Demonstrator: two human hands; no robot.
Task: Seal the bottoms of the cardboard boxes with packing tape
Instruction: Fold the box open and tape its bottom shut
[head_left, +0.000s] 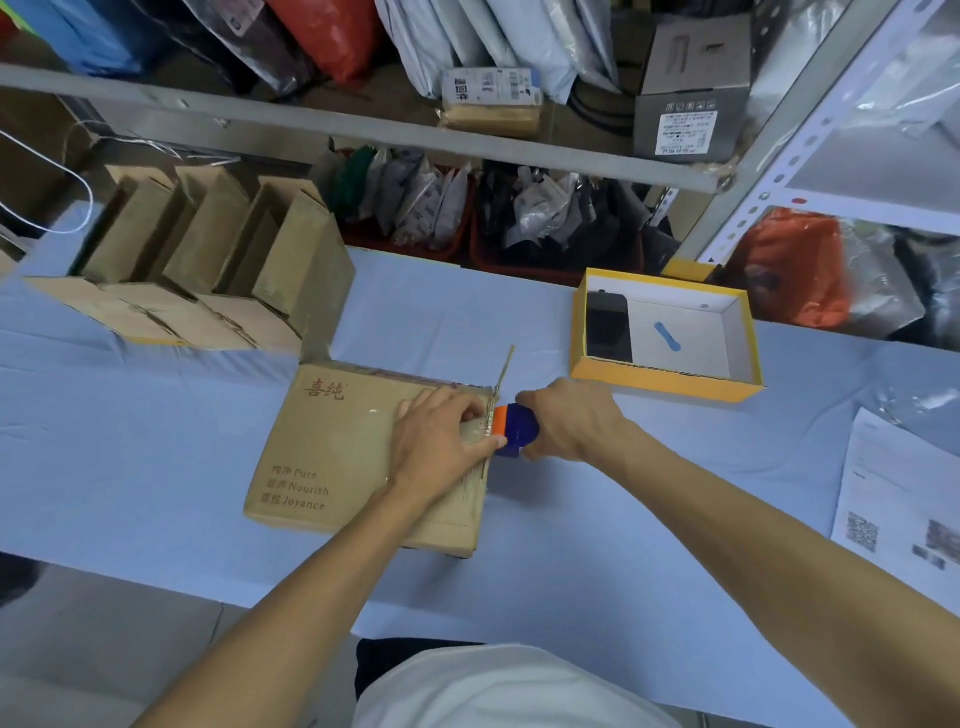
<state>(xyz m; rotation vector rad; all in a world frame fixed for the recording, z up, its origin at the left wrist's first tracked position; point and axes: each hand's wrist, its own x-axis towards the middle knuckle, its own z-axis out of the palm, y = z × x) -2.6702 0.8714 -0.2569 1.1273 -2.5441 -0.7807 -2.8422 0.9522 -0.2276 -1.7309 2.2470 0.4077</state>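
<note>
While left hand (441, 441) presses box (332, 457) flat-fingered, right hand (566, 423) grips tape dispenser (514, 431); yellow tray (665, 376) beside, folded cartons (208, 260) behind.

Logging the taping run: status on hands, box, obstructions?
Left hand pressing tape flat on cardboard box. Right hand grips tape dispenser at box's right edge. Nothing blocking; yellow box sits clear behind.

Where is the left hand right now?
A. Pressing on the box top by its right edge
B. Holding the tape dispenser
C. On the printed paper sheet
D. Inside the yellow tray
A: the left hand lies flat on the cardboard box, near its right edge, while the right hand grips the tape dispenser beside that edge.
</note>
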